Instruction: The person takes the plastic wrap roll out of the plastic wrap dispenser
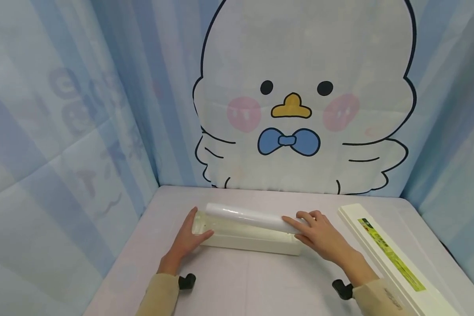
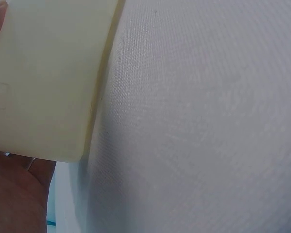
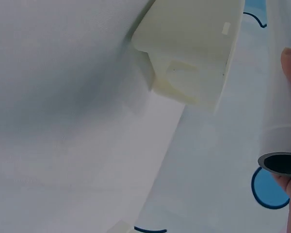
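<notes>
A cream-coloured open box (image 1: 253,244) lies lengthwise on the table. My left hand (image 1: 188,240) grips its left end, thumb at the front wall and fingers behind. In the left wrist view the box wall (image 2: 48,82) fills the upper left, and part of the hand (image 2: 19,194) shows below it. My right hand (image 1: 320,237) holds the right end of a shiny, whitish roll of cling film (image 1: 245,217). The roll is tilted above the box, its left end higher. From the right wrist, the roll (image 3: 281,111) shows its hollow core, with a thumb against its side.
A long cream-coloured lid (image 1: 395,259) with a yellow-green label lies at the right of the table, beside the right forearm. Behind the table hangs a blue-and-white curtain (image 1: 174,109) with a cartoon bird, and more curtain stands at both sides.
</notes>
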Demonstrator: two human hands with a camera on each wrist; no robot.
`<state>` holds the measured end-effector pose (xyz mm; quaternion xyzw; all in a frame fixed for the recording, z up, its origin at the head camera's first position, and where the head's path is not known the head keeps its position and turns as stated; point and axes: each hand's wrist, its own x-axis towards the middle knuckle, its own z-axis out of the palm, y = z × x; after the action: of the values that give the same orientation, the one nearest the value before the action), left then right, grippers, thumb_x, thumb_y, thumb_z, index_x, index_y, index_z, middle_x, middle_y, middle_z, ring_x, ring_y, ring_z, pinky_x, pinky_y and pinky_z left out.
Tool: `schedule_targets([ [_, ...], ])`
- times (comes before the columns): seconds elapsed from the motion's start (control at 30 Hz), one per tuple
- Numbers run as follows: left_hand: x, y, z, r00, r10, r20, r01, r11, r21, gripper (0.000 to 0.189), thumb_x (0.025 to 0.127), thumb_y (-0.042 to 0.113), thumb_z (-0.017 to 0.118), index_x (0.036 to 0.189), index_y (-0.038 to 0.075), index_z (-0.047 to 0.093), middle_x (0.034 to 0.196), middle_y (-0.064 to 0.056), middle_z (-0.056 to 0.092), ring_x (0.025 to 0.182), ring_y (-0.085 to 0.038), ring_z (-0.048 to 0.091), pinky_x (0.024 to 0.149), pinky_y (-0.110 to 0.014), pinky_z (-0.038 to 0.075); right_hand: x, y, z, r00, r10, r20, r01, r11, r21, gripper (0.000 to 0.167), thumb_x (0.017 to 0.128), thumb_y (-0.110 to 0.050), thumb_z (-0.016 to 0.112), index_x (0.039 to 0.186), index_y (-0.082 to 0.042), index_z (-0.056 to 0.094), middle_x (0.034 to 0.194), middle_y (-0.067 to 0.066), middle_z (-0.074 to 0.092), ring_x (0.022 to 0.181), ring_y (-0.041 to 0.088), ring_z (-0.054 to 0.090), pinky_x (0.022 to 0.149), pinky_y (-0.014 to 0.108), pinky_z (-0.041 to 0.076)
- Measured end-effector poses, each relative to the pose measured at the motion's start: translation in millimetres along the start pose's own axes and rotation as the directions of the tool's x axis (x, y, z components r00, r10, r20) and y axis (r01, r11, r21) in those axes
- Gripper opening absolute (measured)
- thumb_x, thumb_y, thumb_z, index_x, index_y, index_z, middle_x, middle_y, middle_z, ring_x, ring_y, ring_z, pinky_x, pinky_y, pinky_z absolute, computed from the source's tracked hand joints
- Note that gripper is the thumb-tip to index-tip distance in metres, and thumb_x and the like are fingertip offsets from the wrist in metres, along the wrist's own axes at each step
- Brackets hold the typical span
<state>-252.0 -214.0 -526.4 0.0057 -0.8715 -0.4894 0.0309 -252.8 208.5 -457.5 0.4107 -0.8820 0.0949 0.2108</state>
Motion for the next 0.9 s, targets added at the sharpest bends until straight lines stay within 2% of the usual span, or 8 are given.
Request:
schedule_targets([
  [0.4,-0.9,0.9,0.5,1.0,0.01,0.002,-0.01,1.0,0.006,0.102,0.087,0.033,0.08,0.161,0.005,0.016,0.166,-0.019,0.016,0.151,-0.038,0.016,0.119,-0.058,0.014,-23.2,3,-16,0.996,0.084,-0.025,-0.085,0.996,-0.037,0.07,0.089,-0.021,0.078,0.151,-0.033,0.047,0.129,0.007,0.056,0.105,0.031,0.053,0.085,0.05,0.049],
  [0.47,-0.8,0.7,0.6,1.0,0.009,0.0,-0.009,1.0,0.008,0.102,0.087,0.034,0.08,0.161,0.006,0.016,0.166,-0.019,0.016,0.151,-0.038,0.016,0.119,-0.057,0.014,-26.5,4,-16,0.996,0.082,-0.038,-0.084,0.995,-0.045,0.059,0.097,-0.029,0.07,0.151,-0.033,0.047,0.129,0.008,0.056,0.103,0.031,0.053,0.083,0.05,0.049],
  [0.53,-0.9,0.6,0.8,1.0,0.005,0.0,-0.005,1.0,0.008,0.103,0.087,0.035,0.08,0.161,0.006,0.016,0.166,-0.019,0.016,0.15,-0.038,0.017,0.119,-0.058,0.015,-30.1,5,-16,0.996,0.079,-0.051,-0.081,0.995,-0.052,0.046,0.105,-0.041,0.053,0.15,-0.033,0.048,0.128,0.008,0.056,0.101,0.031,0.053,0.082,0.049,0.049],
  [0.6,-1.1,0.3,1.1,1.0,0.0,0.003,0.0,1.0,0.011,0.104,0.086,0.038,0.08,0.162,0.007,0.015,0.166,-0.019,0.016,0.15,-0.038,0.017,0.119,-0.058,0.015,-33.3,5,-17,0.995,0.078,-0.066,-0.082,0.995,-0.056,0.048,0.108,-0.051,0.033,0.149,-0.032,0.049,0.127,0.009,0.056,0.099,0.031,0.053,0.08,0.049,0.049],
  [0.67,-1.3,0.2,1.4,1.0,-0.002,0.004,0.002,1.0,0.012,0.105,0.086,0.04,0.08,0.162,0.007,0.015,0.166,-0.019,0.016,0.15,-0.038,0.017,0.119,-0.058,0.015,-36.7,5,-17,0.993,0.095,-0.067,-0.099,0.993,-0.062,0.057,0.106,-0.056,0.021,0.148,-0.033,0.05,0.126,0.009,0.056,0.1,0.032,0.052,0.08,0.05,0.047],
  [0.77,-1.1,0.0,1.5,1.0,0.001,0.006,-0.001,1.0,0.023,0.106,0.085,0.042,0.08,0.162,0.007,0.015,0.166,-0.018,0.016,0.151,-0.038,0.017,0.119,-0.058,0.015,-42.3,4,-19,0.99,0.13,-0.058,-0.134,0.988,-0.074,0.06,0.104,-0.059,0.015,0.148,-0.035,0.049,0.126,0.009,0.056,0.101,0.033,0.051,0.08,0.05,0.044],
  [0.87,-0.7,1.0,0.7,1.0,0.004,0.01,-0.004,1.0,0.03,0.106,0.086,0.041,0.08,0.162,0.006,0.015,0.166,-0.019,0.016,0.151,-0.038,0.017,0.119,-0.057,0.015,-48.7,4,-21,0.988,0.137,-0.068,-0.143,0.986,-0.09,0.058,0.105,-0.059,0.018,0.147,-0.034,0.049,0.125,0.008,0.056,0.1,0.034,0.051,0.077,0.05,0.043],
  [0.9,-0.6,1.1,0.5,1.0,0.005,0.011,-0.005,0.999,0.033,0.106,0.086,0.041,0.079,0.162,0.006,0.015,0.166,-0.019,0.016,0.151,-0.038,0.017,0.119,-0.057,0.015,-51.1,5,-22,0.988,0.134,-0.075,-0.141,0.986,-0.094,0.055,0.105,-0.057,0.022,0.147,-0.034,0.05,0.124,0.008,0.056,0.099,0.034,0.051,0.076,0.049,0.043],
])
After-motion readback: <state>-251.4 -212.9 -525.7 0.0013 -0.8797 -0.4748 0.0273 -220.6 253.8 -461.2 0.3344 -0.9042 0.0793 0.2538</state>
